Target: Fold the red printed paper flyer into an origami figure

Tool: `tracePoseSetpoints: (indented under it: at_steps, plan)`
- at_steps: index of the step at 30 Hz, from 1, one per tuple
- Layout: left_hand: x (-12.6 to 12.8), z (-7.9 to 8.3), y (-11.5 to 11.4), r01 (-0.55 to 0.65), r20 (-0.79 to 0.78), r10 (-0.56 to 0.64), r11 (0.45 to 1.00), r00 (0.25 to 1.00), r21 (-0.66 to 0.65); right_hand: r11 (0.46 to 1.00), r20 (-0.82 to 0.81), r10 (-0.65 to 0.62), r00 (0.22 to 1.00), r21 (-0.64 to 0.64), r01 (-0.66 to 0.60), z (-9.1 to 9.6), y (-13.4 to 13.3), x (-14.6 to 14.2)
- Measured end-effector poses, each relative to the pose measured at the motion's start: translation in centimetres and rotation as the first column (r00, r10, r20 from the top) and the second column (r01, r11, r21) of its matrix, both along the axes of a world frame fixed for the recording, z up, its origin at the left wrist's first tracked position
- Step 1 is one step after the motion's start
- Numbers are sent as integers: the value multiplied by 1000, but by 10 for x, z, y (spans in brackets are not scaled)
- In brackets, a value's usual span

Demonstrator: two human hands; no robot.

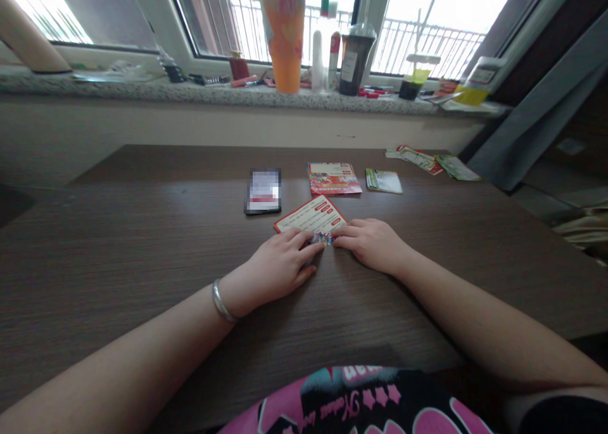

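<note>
A red and white paper flyer [312,217] lies on the dark wooden table [142,244], its near edge folded over. My left hand [280,263], with a silver bangle on the wrist, presses fingertips on the folded edge. My right hand [373,244] meets it from the right, fingers pinched on the same small colourful fold [323,238]. Both hands rest flat on the table.
A phone [263,191] lies behind the flyer at the left. More flyers [332,178] and a green stack [384,181] sit further back, others [418,158] at the far right. The window sill [190,93] holds an orange cup [284,35], bottles and drinks.
</note>
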State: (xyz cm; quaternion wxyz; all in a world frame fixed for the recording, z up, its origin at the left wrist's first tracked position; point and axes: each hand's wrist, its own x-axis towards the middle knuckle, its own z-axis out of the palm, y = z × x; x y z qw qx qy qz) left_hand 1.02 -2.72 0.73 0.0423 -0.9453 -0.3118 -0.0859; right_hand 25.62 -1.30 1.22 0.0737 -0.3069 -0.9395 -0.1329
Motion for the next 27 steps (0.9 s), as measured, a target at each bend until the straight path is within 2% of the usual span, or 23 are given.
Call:
tracePoseSetpoints:
  at_steps: [11,27]
  plan:
    - [-2,0,0,1,-9,-2,1000,1000,-23,993,-2,-57,998,-102,56,3,4,13]
    - [-2,-4,0,7,-4,-7,999,1000,-34,967,35,-215,976,-132,218,9,6,33]
